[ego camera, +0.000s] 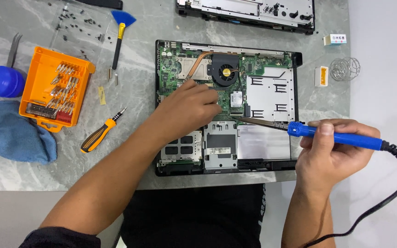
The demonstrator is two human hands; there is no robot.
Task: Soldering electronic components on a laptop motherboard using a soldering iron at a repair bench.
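Note:
An opened laptop base (272,98) lies on the marble table, its green circuit board, copper heat pipe and black fan (225,70) exposed. My left hand (187,110) rests on the board just below the fan, fingers curled down and pressing on the parts; whether it holds anything I cannot see. My right hand (331,154) grips the blue handle of a soldering iron (299,129) at the laptop's right edge. The iron's metal tip points left and reaches the board beside my left fingertips. Its black cord runs down off the table's right side.
An orange bit case (53,87), a black-and-orange screwdriver (101,132), a blue cloth (17,133), a blue blower bulb (3,80) and tweezers lie at the left. A clear tray with screws and a blue-tipped pry tool (120,32) sit behind. A wire iron stand (345,69) is at right.

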